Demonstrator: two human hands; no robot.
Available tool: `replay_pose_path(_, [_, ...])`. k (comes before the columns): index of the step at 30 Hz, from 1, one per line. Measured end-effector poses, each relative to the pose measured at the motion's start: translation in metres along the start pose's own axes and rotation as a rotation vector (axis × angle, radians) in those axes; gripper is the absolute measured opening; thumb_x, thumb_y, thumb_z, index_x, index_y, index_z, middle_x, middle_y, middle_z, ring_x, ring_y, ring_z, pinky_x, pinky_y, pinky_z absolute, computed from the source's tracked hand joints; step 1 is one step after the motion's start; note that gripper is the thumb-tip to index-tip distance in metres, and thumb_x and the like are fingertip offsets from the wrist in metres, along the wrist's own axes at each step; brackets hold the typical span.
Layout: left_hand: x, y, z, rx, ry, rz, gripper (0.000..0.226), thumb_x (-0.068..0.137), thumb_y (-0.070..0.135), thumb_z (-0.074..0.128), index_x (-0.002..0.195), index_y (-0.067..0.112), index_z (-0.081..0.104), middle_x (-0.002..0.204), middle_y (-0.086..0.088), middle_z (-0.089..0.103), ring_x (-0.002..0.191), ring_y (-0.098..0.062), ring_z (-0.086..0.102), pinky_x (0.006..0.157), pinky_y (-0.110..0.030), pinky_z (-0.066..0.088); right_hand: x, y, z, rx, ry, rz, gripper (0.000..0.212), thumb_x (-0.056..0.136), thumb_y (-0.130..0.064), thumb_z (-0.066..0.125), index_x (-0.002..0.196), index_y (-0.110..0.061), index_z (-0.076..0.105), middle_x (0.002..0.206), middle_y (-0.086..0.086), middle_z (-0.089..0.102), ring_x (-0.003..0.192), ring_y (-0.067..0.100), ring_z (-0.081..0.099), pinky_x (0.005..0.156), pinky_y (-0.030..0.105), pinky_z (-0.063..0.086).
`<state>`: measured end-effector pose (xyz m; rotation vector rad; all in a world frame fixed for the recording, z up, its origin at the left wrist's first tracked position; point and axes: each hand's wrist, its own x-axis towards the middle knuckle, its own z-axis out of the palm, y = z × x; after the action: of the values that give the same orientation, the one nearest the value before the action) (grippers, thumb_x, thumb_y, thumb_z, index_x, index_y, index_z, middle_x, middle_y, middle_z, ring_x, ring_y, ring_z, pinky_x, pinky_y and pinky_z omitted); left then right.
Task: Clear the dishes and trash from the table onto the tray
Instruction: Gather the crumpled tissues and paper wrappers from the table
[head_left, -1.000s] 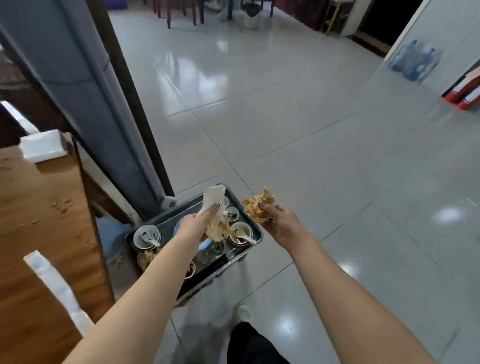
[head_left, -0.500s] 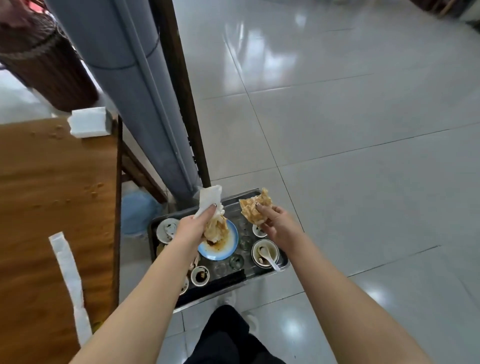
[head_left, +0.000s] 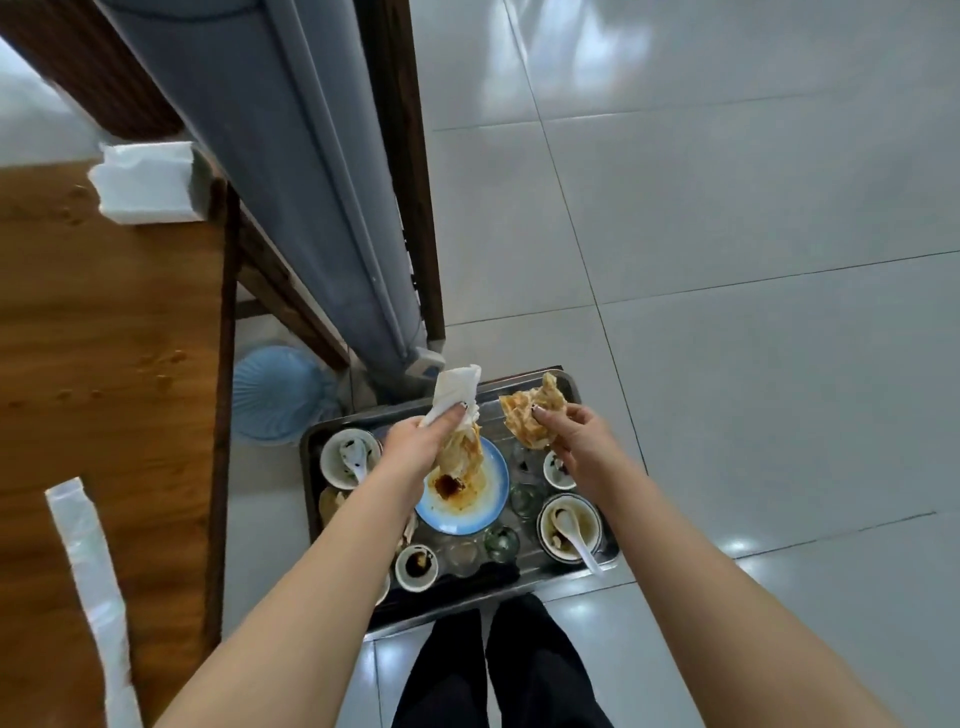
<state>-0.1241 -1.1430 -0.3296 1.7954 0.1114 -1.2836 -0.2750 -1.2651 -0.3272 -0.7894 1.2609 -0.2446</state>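
Observation: both hands are occupied over the tray (head_left: 310, 483), which sits low on the tiled floor just ahead of the person's feet.

Left hand (head_left: 415, 441): fingers curled round a soiled napkin (head_left: 457, 387), white at the top, its stained lower end hanging over the blue plate (head_left: 467, 512). Contact with the plate cannot be confirmed.

Right hand (head_left: 574, 441): pinching an orange-stained wad (head_left: 530, 415), held above the tray's 1 o'clock corner.

Tray contents: the plate at centre, small bowls and glasses around it, and a bowl with spoon (head_left: 569, 525) at 4 o'clock. The tray's long axis runs roughly 9-to-3, tipped slightly toward 2.

Governing relation: the drop zone lies straight below both hands, so each piece appears to need only a release. The left hand is the nearer to the plate; the right is nearer the far rim and risks spilling over it.

Outstanding: the table (head_left: 104, 338) at 9 o'clock carries a plastic strip (head_left: 91, 571), long axis about 11-to-5, and a napkin stack (head_left: 148, 182) at 10 o'clock. The left hand is the nearer to both.

Assessment: the task appears to be nearly done.
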Motion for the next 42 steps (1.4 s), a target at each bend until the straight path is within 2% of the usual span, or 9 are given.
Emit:
replay_pose_path(4, [0.036,-0.005,0.006,0.023,0.022,-0.011,0.039,0.080,0.043,0.073,0.102,0.011,0.065,0.101,-0.007,0.069,0.098,-0.026,0.065,0.097,-0.045,0.049,0.040,0.014,-0.008,-0.178,0.010,0.001,0.037,0.079,-0.021,0.075,0.111,-0.010,0.060,0.107,0.010,0.069,0.097,0.022,0.065,0.086,0.034,0.050])
replay_pose_path(8, [0.073,-0.015,0.012,0.050,0.019,0.008,0.033,0.079,0.039,0.074,0.096,0.012,0.068,0.095,-0.008,0.071,0.096,-0.028,0.066,0.096,-0.046,0.050,0.073,0.023,-0.015,-0.300,-0.002,-0.027,0.032,0.082,-0.022,0.073,0.109,-0.014,0.058,0.098,0.000,0.066,0.085,0.008,0.060,0.066,0.021,0.040])
replay_pose_path(15, [0.130,-0.035,0.030,0.087,0.054,0.028,0.039,0.078,0.042,0.074,0.102,0.013,0.068,0.097,-0.008,0.071,0.096,-0.028,0.065,0.094,-0.048,0.051,0.135,0.045,-0.017,-0.486,-0.072,-0.085,0.039,0.079,-0.022,0.077,0.110,-0.018,0.053,0.101,-0.002,0.064,0.093,0.011,0.063,0.077,0.025,0.052])
replay_pose_path(22, [0.168,-0.052,0.027,0.099,0.110,0.062,0.038,0.081,0.042,0.071,0.107,0.014,0.067,0.098,-0.003,0.069,0.092,-0.020,0.064,0.076,-0.030,0.049,0.182,0.074,-0.003,-0.895,-0.122,-0.197,0.042,0.078,-0.031,0.077,0.111,-0.021,0.053,0.104,-0.003,0.065,0.096,0.013,0.063,0.083,0.029,0.054])
replay_pose_path(24, [0.174,-0.058,0.025,0.103,0.123,0.070,0.037,0.082,0.041,0.071,0.106,0.013,0.068,0.097,-0.004,0.070,0.089,-0.018,0.064,0.069,-0.027,0.046,0.188,0.080,-0.001,-1.057,-0.094,-0.284,0.039,0.079,-0.039,0.075,0.107,-0.022,0.054,0.100,-0.004,0.067,0.104,0.015,0.061,0.115,0.042,0.027])
replay_pose_path(25, [0.177,-0.060,0.023,0.103,0.126,0.071,0.038,0.081,0.041,0.071,0.106,0.012,0.068,0.096,-0.004,0.070,0.088,-0.018,0.064,0.069,-0.027,0.046,0.189,0.082,0.000,-1.151,-0.080,-0.332,0.036,0.080,-0.042,0.072,0.105,-0.022,0.054,0.096,-0.005,0.068,0.103,0.014,0.062,0.119,0.042,0.005])
replay_pose_path(27, [0.182,-0.066,0.022,0.107,0.131,0.063,0.038,0.081,0.042,0.071,0.106,0.013,0.068,0.096,-0.004,0.070,0.091,-0.019,0.064,0.073,-0.029,0.047,0.191,0.085,0.002,-1.348,-0.043,-0.417,0.032,0.084,-0.045,0.066,0.104,-0.023,0.053,0.092,-0.006,0.069,0.098,0.014,0.064,0.115,0.038,-0.015])
replay_pose_path(33, [0.186,-0.073,0.019,0.137,0.135,0.072,0.031,0.081,0.042,0.071,0.101,0.019,0.068,0.096,-0.002,0.070,0.093,-0.020,0.064,0.078,-0.031,0.047,0.193,0.093,0.002,-1.728,-0.016,-0.589,0.025,0.091,-0.046,0.057,0.103,-0.023,0.058,0.099,-0.006,0.069,0.097,0.015,0.066,0.111,0.043,-0.025])
replay_pose_path(42, [0.186,-0.073,0.016,0.132,0.108,0.084,0.040,0.080,0.041,0.071,0.108,0.013,0.068,0.099,-0.004,0.070,0.096,-0.022,0.064,0.082,-0.034,0.049,0.199,0.088,0.000,-1.737,-0.127,-0.501,0.029,0.096,-0.049,0.045,0.108,-0.029,0.063,0.116,-0.009,0.064,0.117,0.014,0.056,0.105,0.056,-0.025])
